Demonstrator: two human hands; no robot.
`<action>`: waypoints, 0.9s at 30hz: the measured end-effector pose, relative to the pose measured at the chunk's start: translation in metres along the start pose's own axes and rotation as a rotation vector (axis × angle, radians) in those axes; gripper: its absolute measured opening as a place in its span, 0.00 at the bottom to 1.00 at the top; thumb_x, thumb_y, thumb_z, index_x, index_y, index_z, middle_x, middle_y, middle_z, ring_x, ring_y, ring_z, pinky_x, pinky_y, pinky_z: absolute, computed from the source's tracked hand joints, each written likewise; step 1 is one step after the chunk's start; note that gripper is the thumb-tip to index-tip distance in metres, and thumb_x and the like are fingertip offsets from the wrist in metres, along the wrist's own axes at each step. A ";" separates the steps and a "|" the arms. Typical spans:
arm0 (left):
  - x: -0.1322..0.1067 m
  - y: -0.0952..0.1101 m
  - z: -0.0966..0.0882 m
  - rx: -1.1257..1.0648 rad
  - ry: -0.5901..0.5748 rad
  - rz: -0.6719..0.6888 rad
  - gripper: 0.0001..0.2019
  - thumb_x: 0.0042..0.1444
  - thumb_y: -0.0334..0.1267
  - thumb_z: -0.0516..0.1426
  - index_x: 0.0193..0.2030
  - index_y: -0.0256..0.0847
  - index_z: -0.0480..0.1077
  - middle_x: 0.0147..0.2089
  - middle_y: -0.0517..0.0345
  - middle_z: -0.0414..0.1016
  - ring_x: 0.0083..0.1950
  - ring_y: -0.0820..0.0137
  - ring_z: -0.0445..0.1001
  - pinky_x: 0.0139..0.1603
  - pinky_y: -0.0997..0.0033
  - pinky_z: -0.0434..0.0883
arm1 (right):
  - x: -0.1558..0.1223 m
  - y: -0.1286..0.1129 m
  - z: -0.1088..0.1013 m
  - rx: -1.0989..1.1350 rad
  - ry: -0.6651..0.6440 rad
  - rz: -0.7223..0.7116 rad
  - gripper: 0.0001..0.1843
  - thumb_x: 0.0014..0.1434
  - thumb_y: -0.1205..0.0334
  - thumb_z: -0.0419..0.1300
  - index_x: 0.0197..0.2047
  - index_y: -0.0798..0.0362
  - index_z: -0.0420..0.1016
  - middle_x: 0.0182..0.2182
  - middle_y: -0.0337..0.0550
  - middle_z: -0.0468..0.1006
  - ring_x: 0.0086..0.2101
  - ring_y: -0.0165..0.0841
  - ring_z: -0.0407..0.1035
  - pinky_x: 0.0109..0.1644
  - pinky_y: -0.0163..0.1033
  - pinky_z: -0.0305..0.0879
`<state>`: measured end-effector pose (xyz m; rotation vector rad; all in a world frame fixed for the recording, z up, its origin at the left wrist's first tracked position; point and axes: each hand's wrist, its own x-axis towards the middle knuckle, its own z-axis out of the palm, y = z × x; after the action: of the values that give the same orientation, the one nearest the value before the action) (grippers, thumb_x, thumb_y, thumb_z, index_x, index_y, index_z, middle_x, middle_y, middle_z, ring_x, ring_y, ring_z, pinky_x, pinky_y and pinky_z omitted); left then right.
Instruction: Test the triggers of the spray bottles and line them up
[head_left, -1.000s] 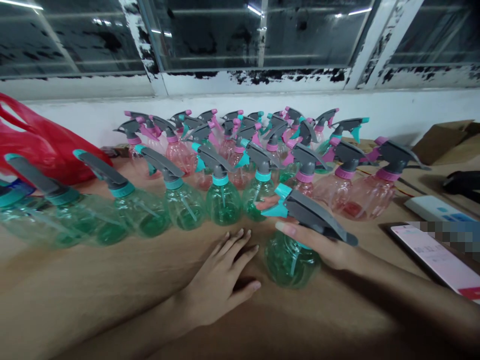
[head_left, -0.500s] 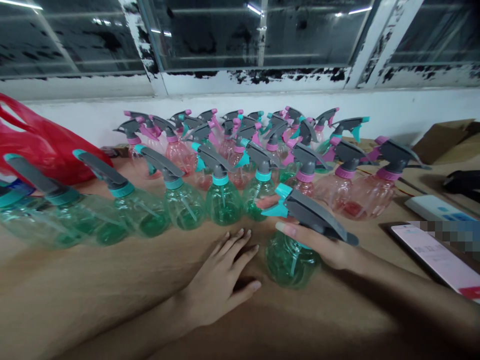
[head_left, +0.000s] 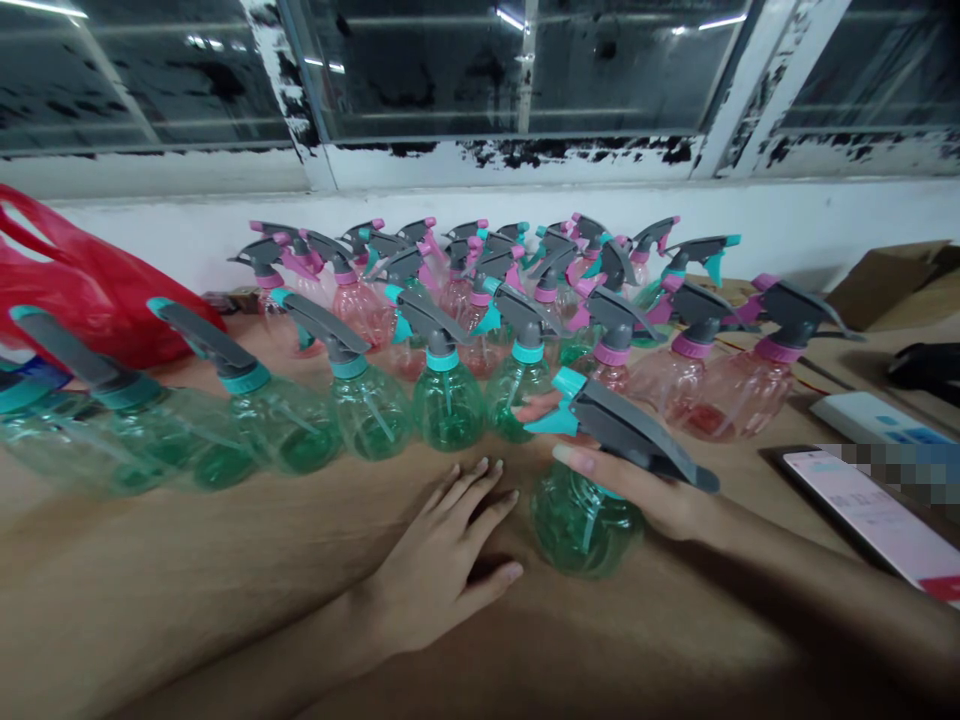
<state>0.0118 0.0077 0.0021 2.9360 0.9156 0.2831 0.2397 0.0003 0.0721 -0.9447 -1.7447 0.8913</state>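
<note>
My right hand (head_left: pixel 637 487) is wrapped round the neck of a green spray bottle (head_left: pixel 581 530), just under its grey and teal trigger head. The bottle stands upright on the wooden table (head_left: pixel 300 580), its nozzle pointing left. To the left of it, my left hand (head_left: pixel 442 560) lies flat on the tabletop with fingers spread, holding nothing. Beyond the hands, a row of green spray bottles, among them one with a teal collar (head_left: pixel 448 405), runs off to the left. Pink spray bottles (head_left: pixel 739 390) stand behind the held one.
Many more pink and green sprayers (head_left: pixel 457 285) crowd the back near the wall. A red plastic bag (head_left: pixel 112 290) sits at the left. On the right lie a phone (head_left: pixel 874 520), a white box-shaped item (head_left: pixel 870 415) and a cardboard box (head_left: pixel 892 285).
</note>
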 end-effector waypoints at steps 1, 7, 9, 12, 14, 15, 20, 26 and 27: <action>0.000 0.000 0.000 0.001 -0.004 0.000 0.27 0.65 0.53 0.48 0.65 0.39 0.57 0.69 0.49 0.50 0.69 0.58 0.47 0.66 0.52 0.51 | 0.000 -0.001 0.000 -0.015 -0.006 0.016 0.13 0.58 0.55 0.60 0.46 0.45 0.72 0.36 0.40 0.77 0.28 0.34 0.70 0.33 0.42 0.68; 0.000 0.000 0.000 0.013 -0.014 -0.004 0.27 0.64 0.52 0.50 0.64 0.38 0.57 0.69 0.47 0.49 0.69 0.57 0.47 0.65 0.51 0.52 | 0.001 -0.007 -0.004 -0.137 -0.029 -0.015 0.07 0.59 0.54 0.57 0.38 0.46 0.72 0.28 0.37 0.71 0.27 0.32 0.66 0.33 0.41 0.65; 0.000 -0.001 0.000 0.013 -0.005 0.001 0.27 0.65 0.52 0.49 0.64 0.38 0.58 0.70 0.48 0.49 0.69 0.57 0.47 0.65 0.52 0.52 | 0.002 -0.009 -0.005 -0.149 -0.036 -0.012 0.08 0.60 0.54 0.56 0.32 0.47 0.70 0.25 0.36 0.68 0.25 0.31 0.64 0.31 0.40 0.63; -0.001 -0.001 0.001 0.012 0.005 0.004 0.27 0.65 0.52 0.49 0.64 0.38 0.58 0.70 0.49 0.49 0.69 0.57 0.47 0.66 0.52 0.51 | 0.001 -0.007 -0.006 -0.132 -0.029 -0.002 0.11 0.61 0.54 0.56 0.29 0.48 0.67 0.23 0.35 0.66 0.25 0.31 0.64 0.31 0.40 0.63; -0.001 0.000 0.001 0.016 -0.003 -0.002 0.27 0.64 0.52 0.49 0.64 0.38 0.59 0.70 0.49 0.49 0.69 0.57 0.48 0.66 0.52 0.51 | 0.000 -0.002 -0.005 -0.112 -0.038 -0.013 0.09 0.61 0.54 0.56 0.31 0.48 0.69 0.25 0.36 0.69 0.27 0.32 0.66 0.34 0.40 0.66; -0.001 0.000 0.001 0.017 -0.007 -0.005 0.27 0.64 0.52 0.50 0.64 0.38 0.59 0.70 0.48 0.49 0.69 0.57 0.48 0.66 0.52 0.51 | 0.000 0.001 -0.004 -0.085 -0.044 -0.020 0.08 0.61 0.54 0.56 0.33 0.48 0.70 0.28 0.37 0.72 0.29 0.32 0.69 0.36 0.41 0.67; 0.000 0.000 0.002 0.020 -0.002 -0.001 0.28 0.64 0.53 0.49 0.64 0.37 0.58 0.69 0.47 0.50 0.69 0.57 0.48 0.65 0.51 0.52 | -0.002 0.006 0.002 0.130 -0.022 -0.013 0.13 0.59 0.58 0.60 0.47 0.46 0.70 0.48 0.40 0.75 0.47 0.36 0.72 0.51 0.42 0.70; 0.000 -0.001 0.002 0.024 0.006 0.001 0.27 0.65 0.53 0.49 0.64 0.38 0.57 0.70 0.49 0.48 0.69 0.57 0.48 0.65 0.51 0.52 | -0.002 0.002 0.003 0.119 0.005 -0.021 0.14 0.58 0.62 0.61 0.48 0.48 0.70 0.48 0.42 0.77 0.46 0.35 0.74 0.51 0.41 0.71; 0.000 -0.001 0.002 0.022 0.007 0.003 0.27 0.65 0.53 0.49 0.64 0.38 0.57 0.70 0.49 0.49 0.69 0.57 0.48 0.65 0.51 0.52 | -0.002 0.003 0.003 0.123 0.004 -0.023 0.14 0.58 0.63 0.61 0.48 0.49 0.70 0.48 0.42 0.76 0.46 0.35 0.73 0.51 0.41 0.71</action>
<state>0.0118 0.0084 -0.0003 2.9579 0.9216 0.2853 0.2379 -0.0005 0.0682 -0.8440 -1.6742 0.9699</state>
